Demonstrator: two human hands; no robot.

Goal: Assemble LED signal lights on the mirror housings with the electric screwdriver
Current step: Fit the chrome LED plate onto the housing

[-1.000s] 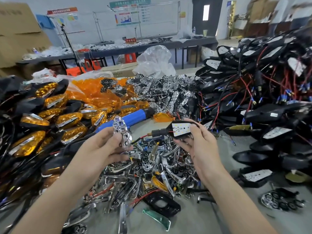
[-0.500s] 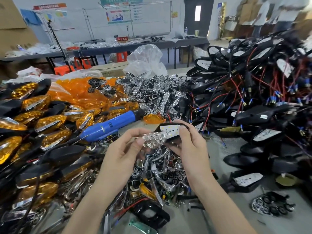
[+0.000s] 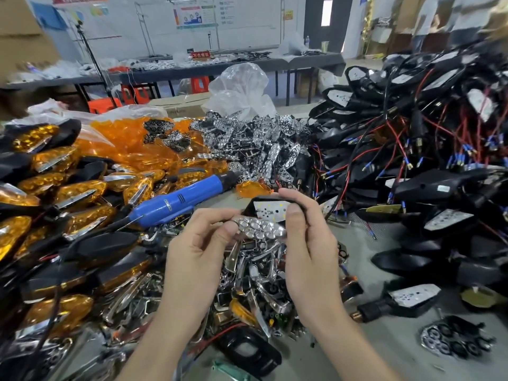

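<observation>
Chrome reflector (image 3: 259,228), held well apart a second ago, has come across in the left hand (image 3: 198,243) to the black LED housing (image 3: 270,209) in the right hand (image 3: 308,243), above the near middle of the counter (image 3: 384,339); the parts now meet, so seating looks imminent. Left grip is pinched on the reflector's end, right grip clamped round the housing; the blue electric screwdriver (image 3: 181,200) lies untouched beyond

— Where can a hand pass?
— Over the bare tabletop (image 3: 384,350), near right.
— What blocks the rest?
— Amber lights (image 3: 68,193) left, wired housings (image 3: 412,149) far right, chrome parts (image 3: 247,284) heaped near centre.
</observation>
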